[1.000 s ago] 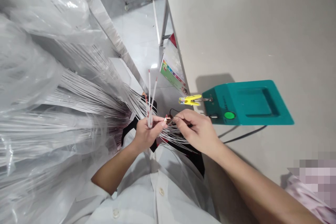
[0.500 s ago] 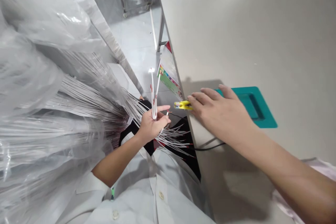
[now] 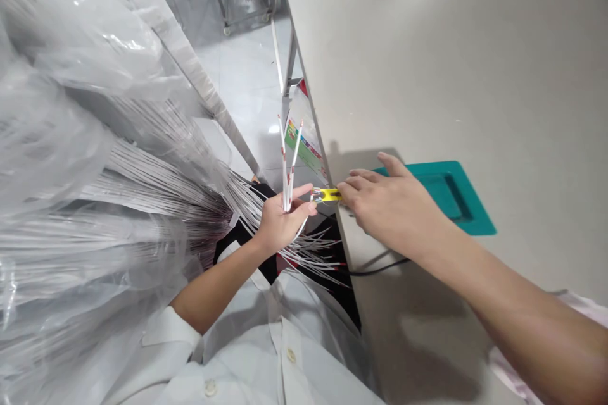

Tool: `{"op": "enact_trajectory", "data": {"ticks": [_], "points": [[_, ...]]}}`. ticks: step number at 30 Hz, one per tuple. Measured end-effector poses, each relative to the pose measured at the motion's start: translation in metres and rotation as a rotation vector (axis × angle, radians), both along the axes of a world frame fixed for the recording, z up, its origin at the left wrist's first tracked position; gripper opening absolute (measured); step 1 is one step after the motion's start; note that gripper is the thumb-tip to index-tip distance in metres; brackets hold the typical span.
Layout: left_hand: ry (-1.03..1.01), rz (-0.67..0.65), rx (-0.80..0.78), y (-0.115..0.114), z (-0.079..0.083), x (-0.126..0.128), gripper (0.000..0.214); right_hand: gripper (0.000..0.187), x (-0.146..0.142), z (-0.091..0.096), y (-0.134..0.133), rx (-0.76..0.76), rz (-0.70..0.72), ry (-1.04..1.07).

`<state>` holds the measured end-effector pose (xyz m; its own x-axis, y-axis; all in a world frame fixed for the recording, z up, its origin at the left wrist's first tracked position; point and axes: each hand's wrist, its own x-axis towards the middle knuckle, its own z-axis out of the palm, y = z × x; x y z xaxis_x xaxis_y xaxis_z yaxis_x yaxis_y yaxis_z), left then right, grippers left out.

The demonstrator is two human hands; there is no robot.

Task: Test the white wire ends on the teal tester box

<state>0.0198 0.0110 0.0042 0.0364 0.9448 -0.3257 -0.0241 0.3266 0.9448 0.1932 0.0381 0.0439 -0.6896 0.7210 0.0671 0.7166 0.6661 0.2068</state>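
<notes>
My left hand (image 3: 279, 224) is closed on white wires (image 3: 285, 186); two stand up from it, with reddish marks along them and at the tips. A wire end lies between its thumb and forefinger, beside the metal-looking tip of a small yellow tool (image 3: 330, 195). My right hand (image 3: 392, 202) pinches the other end of this tool at the table's edge, fingers pointing left. Whether the tip grips the wire I cannot tell. Below my left hand, a bundle of loose white wires (image 3: 316, 252) fans out across my lap.
To the left, large wire bundles (image 3: 152, 171) lie in clear plastic wrapping (image 3: 104, 31). On the pale table (image 3: 451, 63), a teal tray (image 3: 482, 218) lies partly behind my right hand, near a black cable (image 3: 375, 271). A wheeled metal rack (image 3: 225, 6) stands beyond.
The yellow tool has moved slightly left and my left hand slightly right, so the tool's tip now meets the wire end at my left fingertips. The two upright wires have spread apart.
</notes>
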Motion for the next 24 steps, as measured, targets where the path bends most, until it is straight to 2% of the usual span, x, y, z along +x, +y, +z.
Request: {"op": "enact_trajectory", "data": {"ticks": [7,10,16,24], "points": [[0.091,-0.056,0.054,0.003,-0.005,-0.002,0.037,0.026,0.003,-0.002,0.002,-0.078,-0.006,0.156],[0.112,-0.087,0.079,0.004,-0.006,-0.003,0.037,0.020,0.005,-0.004,0.002,-0.078,-0.007,0.154],[0.154,-0.072,0.112,0.003,-0.009,-0.002,0.038,0.048,0.005,-0.010,-0.002,-0.040,-0.018,0.170],[0.128,-0.056,0.099,0.000,-0.003,-0.007,0.037,0.052,0.006,-0.014,-0.002,-0.039,-0.014,0.147]]}}
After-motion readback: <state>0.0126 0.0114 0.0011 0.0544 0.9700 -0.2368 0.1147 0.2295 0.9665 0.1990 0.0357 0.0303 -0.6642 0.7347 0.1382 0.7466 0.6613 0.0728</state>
